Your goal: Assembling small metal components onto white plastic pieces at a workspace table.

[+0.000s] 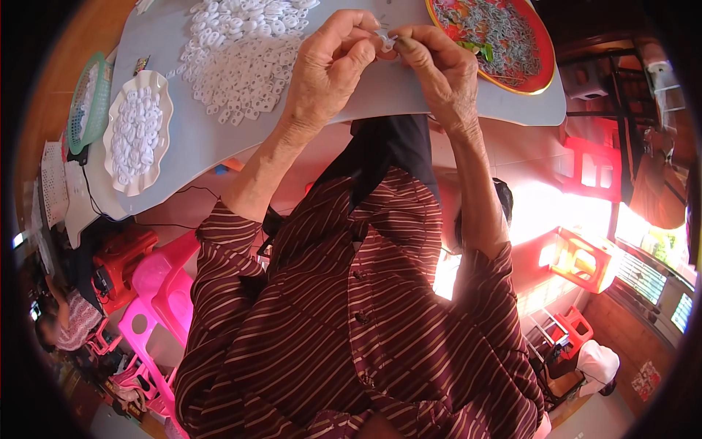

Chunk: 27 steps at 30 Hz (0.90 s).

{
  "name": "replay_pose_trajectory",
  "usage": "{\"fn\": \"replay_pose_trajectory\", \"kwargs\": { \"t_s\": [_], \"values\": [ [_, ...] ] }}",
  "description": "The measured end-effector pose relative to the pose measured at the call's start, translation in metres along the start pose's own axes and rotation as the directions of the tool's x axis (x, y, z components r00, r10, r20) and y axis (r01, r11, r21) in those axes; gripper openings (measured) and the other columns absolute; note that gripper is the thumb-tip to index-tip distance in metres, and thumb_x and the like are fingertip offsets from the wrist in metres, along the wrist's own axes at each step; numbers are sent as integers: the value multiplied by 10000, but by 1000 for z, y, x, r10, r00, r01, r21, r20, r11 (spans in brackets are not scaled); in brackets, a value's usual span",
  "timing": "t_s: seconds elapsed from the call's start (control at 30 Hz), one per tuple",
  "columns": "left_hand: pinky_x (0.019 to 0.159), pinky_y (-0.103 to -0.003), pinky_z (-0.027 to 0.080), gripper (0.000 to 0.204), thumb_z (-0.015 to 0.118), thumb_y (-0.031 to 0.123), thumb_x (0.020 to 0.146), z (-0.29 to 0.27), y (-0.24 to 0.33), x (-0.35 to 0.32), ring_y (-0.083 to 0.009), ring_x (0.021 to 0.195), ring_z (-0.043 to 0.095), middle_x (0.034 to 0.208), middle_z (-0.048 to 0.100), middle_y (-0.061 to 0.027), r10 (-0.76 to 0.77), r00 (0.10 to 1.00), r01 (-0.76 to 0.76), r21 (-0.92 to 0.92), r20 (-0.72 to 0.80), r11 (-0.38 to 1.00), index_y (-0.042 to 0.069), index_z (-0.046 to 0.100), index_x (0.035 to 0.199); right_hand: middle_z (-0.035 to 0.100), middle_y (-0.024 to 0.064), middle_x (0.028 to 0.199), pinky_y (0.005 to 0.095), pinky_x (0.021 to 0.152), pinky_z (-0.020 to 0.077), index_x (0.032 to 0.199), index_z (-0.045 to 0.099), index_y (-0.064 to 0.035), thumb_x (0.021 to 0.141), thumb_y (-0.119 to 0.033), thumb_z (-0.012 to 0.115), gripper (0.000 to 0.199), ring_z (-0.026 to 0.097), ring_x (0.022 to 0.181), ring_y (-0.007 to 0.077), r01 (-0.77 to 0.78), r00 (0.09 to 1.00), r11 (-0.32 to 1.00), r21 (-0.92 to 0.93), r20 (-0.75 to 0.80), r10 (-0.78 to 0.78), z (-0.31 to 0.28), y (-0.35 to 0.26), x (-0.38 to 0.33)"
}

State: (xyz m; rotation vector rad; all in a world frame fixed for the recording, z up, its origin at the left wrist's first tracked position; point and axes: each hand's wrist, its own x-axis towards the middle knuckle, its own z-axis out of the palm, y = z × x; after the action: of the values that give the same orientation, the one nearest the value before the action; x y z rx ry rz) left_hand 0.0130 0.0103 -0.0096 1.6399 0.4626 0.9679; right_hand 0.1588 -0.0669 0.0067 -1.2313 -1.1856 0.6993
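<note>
Over the far part of the table, my two hands meet at the fingertips. My left hand (330, 72) pinches a small white plastic piece (385, 45) between thumb and fingers. Against its other side, my right hand (443, 73) is closed in a pinch; whatever its fingertips hold is too small to make out. Left of my hands spreads a heap of white plastic pieces (238, 77), many with holes. On the right, a round red tray (540, 40) with a yellow rim holds many small grey metal parts (504, 44) and a bit of green.
A wavy-edged white dish (167, 110) of white pieces stands at the table's left, beside a green basket (75, 135). The grey table (212, 150) curves in front of me. Pink chairs (157, 293) and red stools (581, 256) stand around. Another person (77, 322) sits far left.
</note>
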Motion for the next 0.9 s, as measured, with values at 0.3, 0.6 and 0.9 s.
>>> {"fn": "replay_pose_trajectory", "kwargs": {
  "t_s": [0.3, 0.6, 0.9],
  "values": [
    [592, -227, 454, 125, 558, 47, 874, 10, 10, -4, -88, 631, 557, 703, 583, -34, 129, 989, -112, 205, -69, 972, 48, 525, 995, 667, 49, 808, 208, 717, 483, 922, 621, 24, 850, -98, 622, 142, 612, 765, 72, -53, 998, 994, 94, 49, 48, -5, 21, 1],
    [686, -362, 507, 369, 619, -58, 711, 10, 19, -3, -286, 847, 596, 875, 597, -104, 394, 914, -379, 535, 93, 755, 46, 538, 1056, 611, -14, 750, 187, 639, 440, 896, 621, 7, 843, -162, 627, 177, 528, 687, 38, -106, 994, 993, 53, 7, 106, -8, 9, -1],
    [712, -361, 525, 387, 624, -77, 698, 6, 15, 2, -303, 861, 595, 894, 598, -133, 463, 866, -481, 564, 187, 672, 15, 557, 1068, 614, -5, 748, 192, 623, 436, 876, 615, 0, 860, -157, 619, 158, 526, 676, 41, -44, 998, 990, 135, 52, 38, -10, 14, 1]
  ]
}}
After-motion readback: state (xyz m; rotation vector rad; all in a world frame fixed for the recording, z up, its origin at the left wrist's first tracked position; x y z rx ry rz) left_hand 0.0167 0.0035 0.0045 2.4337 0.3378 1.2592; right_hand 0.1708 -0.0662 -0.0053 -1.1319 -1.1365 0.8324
